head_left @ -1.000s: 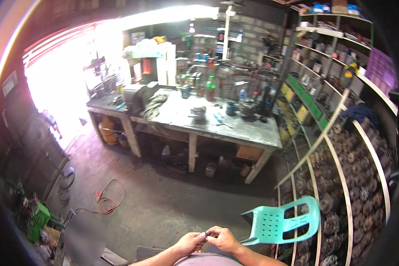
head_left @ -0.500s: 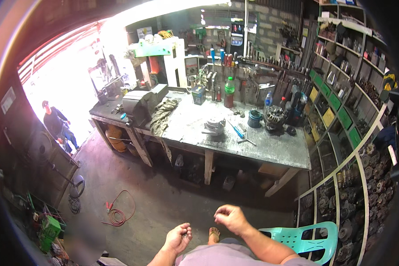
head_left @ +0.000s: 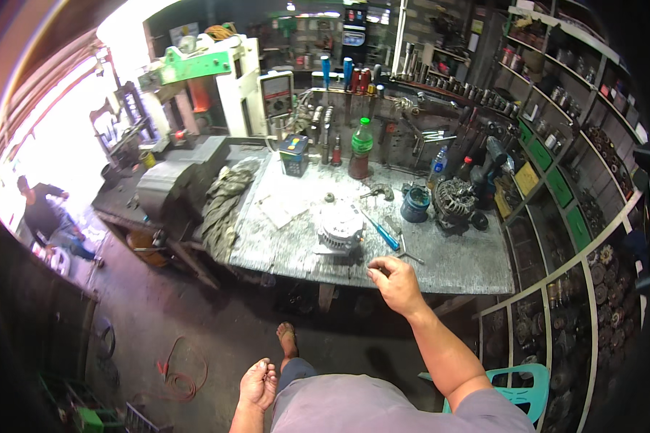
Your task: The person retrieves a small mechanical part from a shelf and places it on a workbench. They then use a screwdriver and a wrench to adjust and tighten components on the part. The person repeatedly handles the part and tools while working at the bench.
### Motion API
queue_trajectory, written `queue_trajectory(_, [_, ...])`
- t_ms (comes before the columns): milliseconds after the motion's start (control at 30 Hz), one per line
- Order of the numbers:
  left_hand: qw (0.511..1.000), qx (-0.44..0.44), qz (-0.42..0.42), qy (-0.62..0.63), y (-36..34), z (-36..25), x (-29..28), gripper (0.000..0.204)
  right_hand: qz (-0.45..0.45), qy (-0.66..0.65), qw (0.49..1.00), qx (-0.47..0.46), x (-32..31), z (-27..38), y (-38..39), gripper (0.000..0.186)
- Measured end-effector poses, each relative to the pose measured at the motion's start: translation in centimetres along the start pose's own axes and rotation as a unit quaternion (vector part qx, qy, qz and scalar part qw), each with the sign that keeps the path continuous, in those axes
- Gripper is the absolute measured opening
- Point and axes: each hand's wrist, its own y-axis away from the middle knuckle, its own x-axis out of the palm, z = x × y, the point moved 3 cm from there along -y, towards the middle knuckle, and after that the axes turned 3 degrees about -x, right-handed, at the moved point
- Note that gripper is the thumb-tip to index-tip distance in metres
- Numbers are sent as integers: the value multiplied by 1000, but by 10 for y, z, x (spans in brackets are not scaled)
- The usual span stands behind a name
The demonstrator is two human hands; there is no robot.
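My right hand (head_left: 397, 286) reaches to the workbench's (head_left: 289, 261) near edge, fingertips pinched together; whether anything small is between them I cannot make out. Low over the floor, beside my body, my left hand (head_left: 258, 384) has its fingers curled in, and their contents are hidden. The silver alternator (head_left: 340, 226) on the bench is the nearest large thing to my right hand. Just right of it lie a blue-handled screwdriver (head_left: 385, 234) and a metal T-shaped tool (head_left: 409, 252). Behind these stand a blue cylindrical part (head_left: 415, 205) and a darker alternator (head_left: 456, 200).
A bench vise (head_left: 177, 184) and a crumpled rag (head_left: 227, 209) occupy the bench's left. A green-capped bottle (head_left: 361, 150) stands farther back. Shelves of parts (head_left: 556, 180) line the right, above a turquoise chair (head_left: 531, 386). Red cable (head_left: 188, 379) lies on the floor; a person (head_left: 54, 224) is outside.
I have stepped closer to the bench, which now fills more of the view. My right hand has moved forward and up toward its edge; my left hand stays low, fingers still curled.
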Motion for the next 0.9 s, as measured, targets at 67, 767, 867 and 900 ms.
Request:
queue_trajectory(67, [998,3,41,-53,-51,-43,23,17,-21,29,999,13,13,-6,-44,15])
queue_trajectory(767, [980,-83,125,-130,-237,-166,281,58,-50,-133,960,240,60,-47,-161,14])
queue_trajectory(867, [960,-146,233,-50,-231,-152,320,90,-35,-246,937,244,72,-34,-166,23])
queue_trajectory(900, [951,-160,262,-36,-228,-148,331,94,17,-173,959,223,74,-26,-166,23])
